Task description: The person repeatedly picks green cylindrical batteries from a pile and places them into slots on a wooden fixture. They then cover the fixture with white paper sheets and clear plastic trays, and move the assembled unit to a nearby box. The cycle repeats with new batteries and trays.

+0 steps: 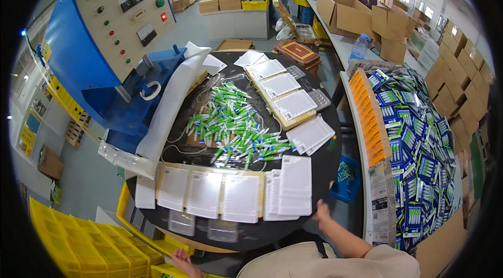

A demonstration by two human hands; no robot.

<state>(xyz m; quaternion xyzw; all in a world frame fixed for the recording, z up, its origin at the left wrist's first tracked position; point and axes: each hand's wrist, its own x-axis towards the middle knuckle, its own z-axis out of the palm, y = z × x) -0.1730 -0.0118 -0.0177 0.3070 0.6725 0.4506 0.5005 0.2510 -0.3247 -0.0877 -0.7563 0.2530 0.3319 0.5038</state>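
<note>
- Left hand [183, 262]: lay at the lower edge, fingers loosely spread, beside a yellow plastic bin [161, 269]; grip could not be determined.
- Right hand [322, 215]: was partly open near stacked white rectangular cards [295, 186], lower centre; grip could not be determined.
- Blue plastic bin [351, 193], right of centre: contained green-and-white pieces [344, 172].
- Newspaper-covered box [383, 204], right: contained blue-and-green packs [414, 173].
</note>
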